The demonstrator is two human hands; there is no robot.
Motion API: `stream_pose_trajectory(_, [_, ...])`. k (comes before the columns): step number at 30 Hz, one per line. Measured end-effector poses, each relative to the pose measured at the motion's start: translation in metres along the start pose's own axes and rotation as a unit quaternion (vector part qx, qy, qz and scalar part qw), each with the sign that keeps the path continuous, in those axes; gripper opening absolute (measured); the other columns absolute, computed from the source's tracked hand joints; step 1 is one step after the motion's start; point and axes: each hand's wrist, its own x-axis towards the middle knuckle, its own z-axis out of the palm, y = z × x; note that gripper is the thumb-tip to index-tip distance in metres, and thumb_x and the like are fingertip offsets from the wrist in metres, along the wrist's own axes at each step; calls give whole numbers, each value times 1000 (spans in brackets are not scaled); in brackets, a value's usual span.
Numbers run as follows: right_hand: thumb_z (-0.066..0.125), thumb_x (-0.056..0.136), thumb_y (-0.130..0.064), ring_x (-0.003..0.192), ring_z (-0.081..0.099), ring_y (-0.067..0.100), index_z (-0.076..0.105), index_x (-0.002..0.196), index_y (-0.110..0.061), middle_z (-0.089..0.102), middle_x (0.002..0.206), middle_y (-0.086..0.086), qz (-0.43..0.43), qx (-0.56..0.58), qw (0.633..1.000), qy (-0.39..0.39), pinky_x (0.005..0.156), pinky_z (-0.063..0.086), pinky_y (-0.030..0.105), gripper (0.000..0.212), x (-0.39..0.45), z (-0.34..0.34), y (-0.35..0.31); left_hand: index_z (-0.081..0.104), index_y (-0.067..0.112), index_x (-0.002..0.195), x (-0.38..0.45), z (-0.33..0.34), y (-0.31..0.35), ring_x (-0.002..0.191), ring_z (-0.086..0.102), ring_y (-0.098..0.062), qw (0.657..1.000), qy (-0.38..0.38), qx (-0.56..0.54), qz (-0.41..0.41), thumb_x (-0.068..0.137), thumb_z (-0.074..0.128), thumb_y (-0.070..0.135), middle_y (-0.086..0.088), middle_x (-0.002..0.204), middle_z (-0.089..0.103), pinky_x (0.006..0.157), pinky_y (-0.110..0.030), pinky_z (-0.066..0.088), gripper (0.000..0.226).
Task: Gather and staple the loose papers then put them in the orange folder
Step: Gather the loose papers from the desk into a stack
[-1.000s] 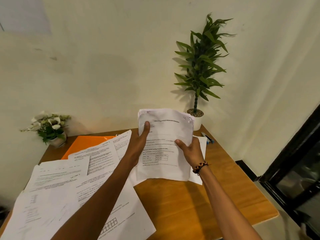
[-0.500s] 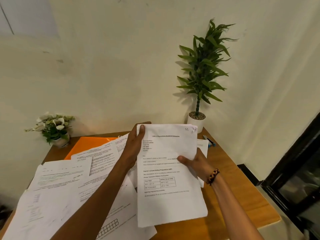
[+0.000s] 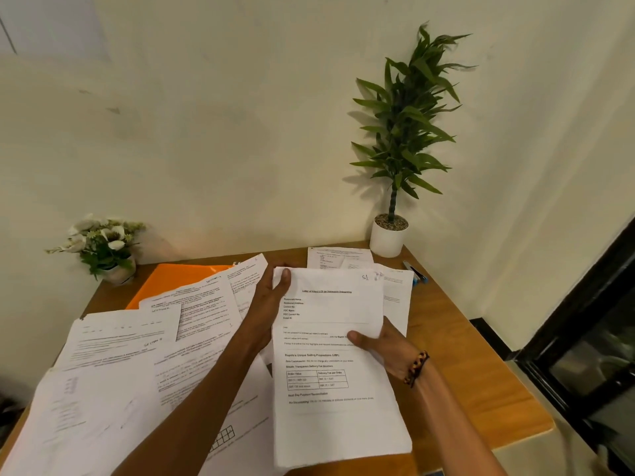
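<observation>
I hold a white printed stack of papers [image 3: 333, 365] above the wooden table [image 3: 467, 365]. My left hand [image 3: 266, 314] grips its upper left edge, thumb on the top corner. My right hand [image 3: 385, 348] grips its right edge, thumb on the front of the page. Several loose papers [image 3: 137, 365] lie spread over the left half of the table. The orange folder [image 3: 171, 280] lies flat at the back left, mostly covered by sheets. A blue stapler [image 3: 414, 273] rests near the back right edge.
A small white-flower pot [image 3: 110, 249] stands at the back left corner. A tall green plant in a white pot [image 3: 390, 235] stands at the back right. More sheets [image 3: 338, 257] lie behind the held stack. A dark glass door frame [image 3: 584, 321] is on the right.
The held stack has dropped lower and come closer to me, now lying flatter and showing its full page. Both hands kept their grip on it.
</observation>
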Motion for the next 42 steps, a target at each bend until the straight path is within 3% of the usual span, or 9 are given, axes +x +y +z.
stream_pose_trajectory(4, [67, 90, 3, 127, 57, 35, 44, 143, -11, 60, 137, 16, 6, 2, 1000, -6, 105, 45, 59, 60, 1, 1, 1, 59, 27, 108, 0, 1, -6, 72, 73, -14, 1000, 10, 19, -11, 105, 49, 35, 4, 85, 73, 58, -27, 58, 14])
stream_pose_trajectory(12, [84, 76, -25, 123, 62, 26, 46, 141, -19, 65, 133, 6, 8, -42, 999, 16, 104, 48, 55, 75, 3, 2, -2, 64, 30, 103, 0, 2, -11, 74, 67, -10, 999, 38, 30, -14, 107, 43, 33, 7, 97, 68, 55, -19, 53, 22])
stream_pose_trajectory(14, [87, 73, -29, 122, 62, 25, 48, 138, -21, 66, 132, 4, 6, -42, 999, 19, 103, 49, 54, 77, 3, 3, 0, 64, 30, 106, 2, 1, -16, 79, 68, -16, 999, 35, 26, -24, 107, 41, 37, 3, 102, 67, 60, -25, 57, 25])
stream_pose_trajectory(19, [70, 87, -1, 119, 65, 24, 50, 133, -19, 68, 128, 6, 7, -29, 999, 29, 95, 56, 44, 54, 4, 4, 6, 68, 30, 103, 6, 0, -20, 79, 69, -18, 996, 42, -34, -74, 108, 39, 38, 8, 96, 71, 69, -39, 59, 31])
stream_pose_trajectory(24, [87, 71, -32, 121, 63, 25, 50, 136, -17, 67, 130, 5, -4, -35, 998, 43, 101, 51, 52, 76, 4, 6, 4, 66, 34, 110, 3, -3, -24, 94, 71, -31, 991, 43, -80, -99, 106, 44, 42, -6, 107, 74, 87, -55, 57, 24])
stream_pose_trajectory(31, [86, 71, -28, 116, 67, 25, 56, 129, -18, 71, 123, 4, -4, -21, 998, 52, 98, 54, 49, 66, 5, 2, 9, 55, 27, 128, 0, -4, -43, 95, 74, -13, 994, -13, 8, -112, 105, 45, 41, 3, 116, 72, 69, -25, 61, 28])
stream_pose_trajectory(36, [79, 81, -12, 112, 69, 23, 60, 128, -13, 71, 122, 6, 4, -37, 998, 47, 94, 56, 44, 50, 5, 0, 8, 51, 28, 139, 19, -11, -73, 114, 67, -24, 987, 2, 40, -158, 90, 51, 68, -1, 136, 64, 96, -55, 55, 64])
stream_pose_trajectory(40, [76, 84, -6, 111, 69, 24, 62, 124, -9, 71, 122, 7, -45, 8, 990, 137, 92, 57, 48, 42, 11, -10, -3, 54, 27, 125, 6, 3, -52, 94, 64, -5, 984, -39, 86, -153, 105, 42, 44, 14, 108, 66, 69, -23, 51, 29])
stream_pose_trajectory(42, [77, 83, -3, 113, 66, 15, 65, 115, -8, 71, 119, 3, -88, -42, 977, 190, 94, 56, 39, 34, 15, -17, -8, 53, 27, 127, 6, 9, -53, 92, 62, -3, 979, -70, 122, -147, 105, 41, 45, 14, 108, 64, 68, -20, 46, 31])
